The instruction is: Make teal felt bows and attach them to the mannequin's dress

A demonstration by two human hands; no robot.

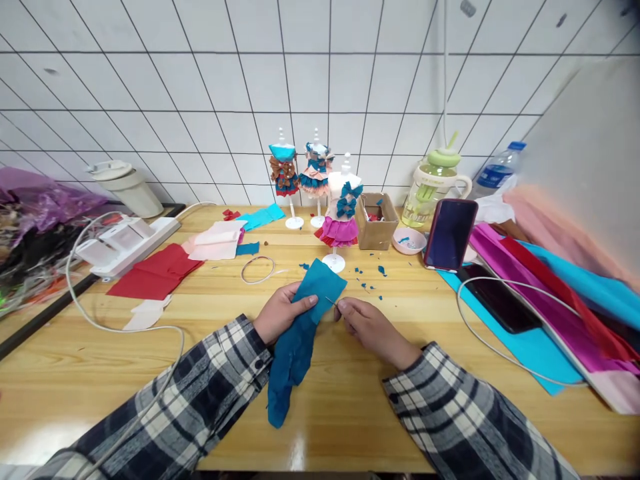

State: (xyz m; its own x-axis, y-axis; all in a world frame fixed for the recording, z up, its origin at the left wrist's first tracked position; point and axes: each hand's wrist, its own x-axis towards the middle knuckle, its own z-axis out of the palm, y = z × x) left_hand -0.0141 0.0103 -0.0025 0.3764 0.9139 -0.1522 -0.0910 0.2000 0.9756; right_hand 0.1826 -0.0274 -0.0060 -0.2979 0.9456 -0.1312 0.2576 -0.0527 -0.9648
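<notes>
Apparent hand-sewing, inboard of the near edge of the worktop (350, 413): left hand (280, 315) pinches teal cloth (324, 283), right hand (373, 327) grips probable needle (331, 301); next pass requires tautness.

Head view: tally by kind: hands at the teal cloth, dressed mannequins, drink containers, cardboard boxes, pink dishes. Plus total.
Hands at the teal cloth: 2
Dressed mannequins: 3
Drink containers: 3
Cardboard boxes: 1
Pink dishes: 1
Total: 10

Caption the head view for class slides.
Left hand holds teal cloth; right hand holds a needle at the cloth's edge.
</notes>
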